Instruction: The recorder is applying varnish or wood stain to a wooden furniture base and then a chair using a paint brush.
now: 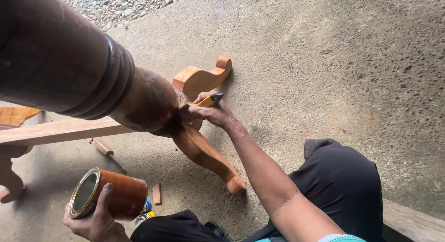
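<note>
A turned wooden pedestal [69, 61], stained dark brown, rises toward me from curved, lighter wooden feet [208, 158]. My right hand [213, 114] grips a paintbrush with a yellow handle [208, 100] and presses its bristles against the base of the pedestal, where the feet join it. My left hand [95, 221] holds an open round tin [109, 195] with brown stain running down its side, low at the left, apart from the pedestal.
A long wooden plank [60, 130] runs left from the pedestal. A chisel with a wooden handle [104, 149] and a small wood block [157, 194] lie on the concrete floor [324, 61]. Gravel [116, 6] borders the far edge. My dark trousers [343, 186] fill the bottom right.
</note>
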